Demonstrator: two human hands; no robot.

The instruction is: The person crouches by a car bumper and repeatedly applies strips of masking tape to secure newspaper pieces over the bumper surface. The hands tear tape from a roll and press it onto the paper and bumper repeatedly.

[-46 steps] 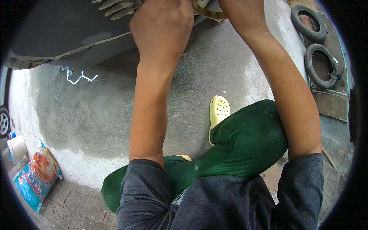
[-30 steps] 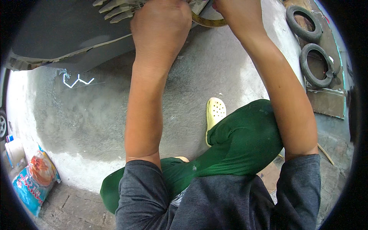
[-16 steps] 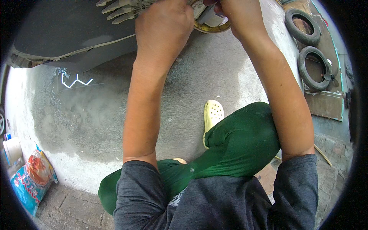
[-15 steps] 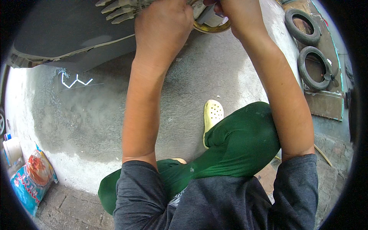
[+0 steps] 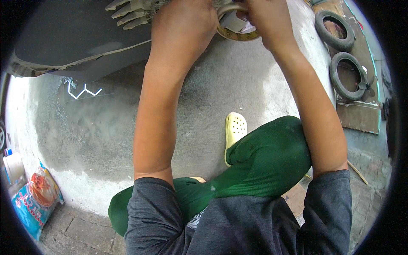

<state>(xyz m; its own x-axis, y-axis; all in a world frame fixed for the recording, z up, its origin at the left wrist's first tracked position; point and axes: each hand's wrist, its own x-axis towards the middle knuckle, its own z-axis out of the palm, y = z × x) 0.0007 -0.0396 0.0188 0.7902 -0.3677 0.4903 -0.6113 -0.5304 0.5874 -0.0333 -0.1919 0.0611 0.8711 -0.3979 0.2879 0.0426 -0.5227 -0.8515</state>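
The left hand [image 5: 185, 27] is cut off by the upper edge, its fingertips out of sight; the right hand [image 5: 270, 21] hides part of a ring-shaped roll [image 5: 238, 37]; pale slats [image 5: 132, 18] vanish behind the left hand; green trousers [image 5: 272, 157] cover most of one pale shoe [image 5: 199, 179]; the wheel [image 5: 2, 135] at the left is cropped.

The person is wearing a dark grey shirt [image 5: 250, 221] with short sleeves [image 5: 155, 208] that are ending near the elbows, long green pants [image 5: 272, 157] with one tiny pale spot [image 5: 213, 188], and a light yellow shoe [image 5: 236, 127] that is showing little round holes.
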